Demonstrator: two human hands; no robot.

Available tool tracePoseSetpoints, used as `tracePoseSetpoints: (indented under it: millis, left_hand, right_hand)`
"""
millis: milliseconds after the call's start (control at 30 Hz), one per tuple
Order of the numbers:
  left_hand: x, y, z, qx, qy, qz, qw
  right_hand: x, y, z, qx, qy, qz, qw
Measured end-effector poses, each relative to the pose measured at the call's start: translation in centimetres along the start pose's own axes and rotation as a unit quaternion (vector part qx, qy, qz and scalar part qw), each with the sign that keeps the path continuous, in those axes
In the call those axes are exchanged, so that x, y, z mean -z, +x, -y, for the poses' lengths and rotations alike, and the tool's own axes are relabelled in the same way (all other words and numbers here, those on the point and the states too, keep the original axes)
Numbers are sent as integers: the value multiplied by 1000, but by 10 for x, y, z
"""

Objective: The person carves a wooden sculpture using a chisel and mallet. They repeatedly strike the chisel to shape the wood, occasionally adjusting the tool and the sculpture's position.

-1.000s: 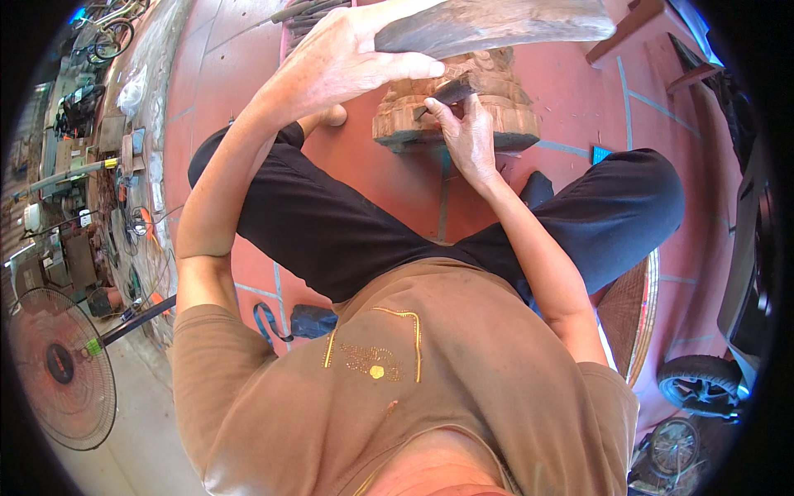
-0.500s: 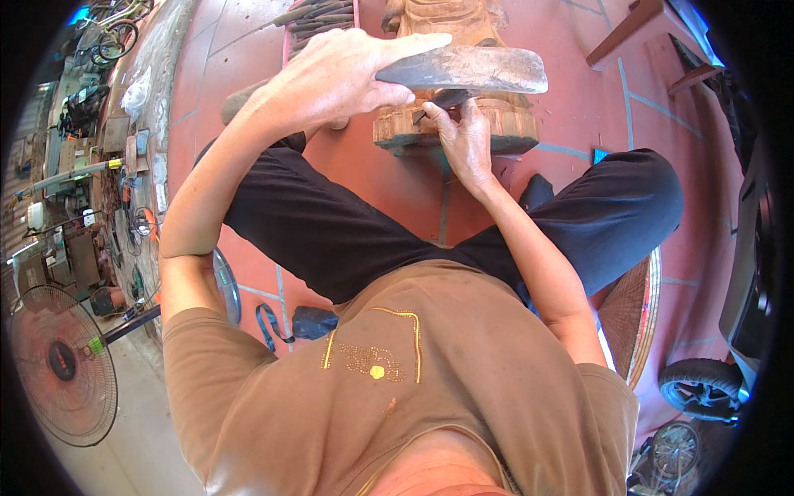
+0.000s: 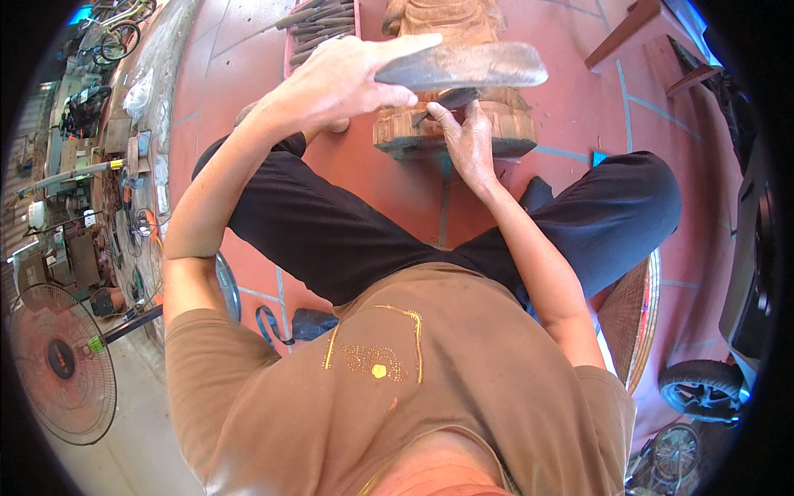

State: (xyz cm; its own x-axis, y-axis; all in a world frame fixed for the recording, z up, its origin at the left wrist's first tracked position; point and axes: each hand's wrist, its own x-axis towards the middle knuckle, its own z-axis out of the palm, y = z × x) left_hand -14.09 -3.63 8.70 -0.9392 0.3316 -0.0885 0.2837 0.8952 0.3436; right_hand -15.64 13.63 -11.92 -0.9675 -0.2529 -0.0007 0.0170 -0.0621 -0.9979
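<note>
My left hand [image 3: 346, 76] grips a flat wooden mallet [image 3: 475, 66], its thumb and forefinger stretched along it. The mallet's broad pale end reaches right, over the carving, and looks smeared by motion. Just under it, my right hand [image 3: 470, 145] pinches a dark chisel [image 3: 456, 97] between thumb and fingers. The chisel lies against the lower part of a brown wood carving [image 3: 504, 124] with carved folds, which rests on the floor in front of me. Hidden behind the mallet is part of the carving. Where the chisel's edge meets the wood I cannot tell.
A pink tray [image 3: 357, 18] full of dark-handled tools lies beyond my left hand. My crossed legs in dark trousers [image 3: 314, 215] flank the carving. A wooden stool or table [image 3: 624, 37] stands far right, a fan [image 3: 62, 360] at left, and a wheel [image 3: 703, 388] at lower right.
The mallet and my left forearm have shifted slightly, and the mallet is more blurred. My right hand, still on the chisel, has moved very little.
</note>
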Motion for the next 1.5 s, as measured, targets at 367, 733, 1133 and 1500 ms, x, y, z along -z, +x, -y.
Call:
tracePoseSetpoints:
  millis: [367,733,1133,1500]
  left_hand:
    - [-36,-58,1,167,-580,-226,765]
    - [-150,-124,13,304,-723,-314,535]
    - [-178,-139,15,344,-733,-307,500]
    - [-182,-141,16,368,-732,-320,476]
  right_hand:
    - [8,9,19,-16,35,24,999]
    - [-6,20,44,30,23,114,993]
    - [-77,-33,34,367,-400,205,815]
    - [-76,-43,20,360,-382,185,831]
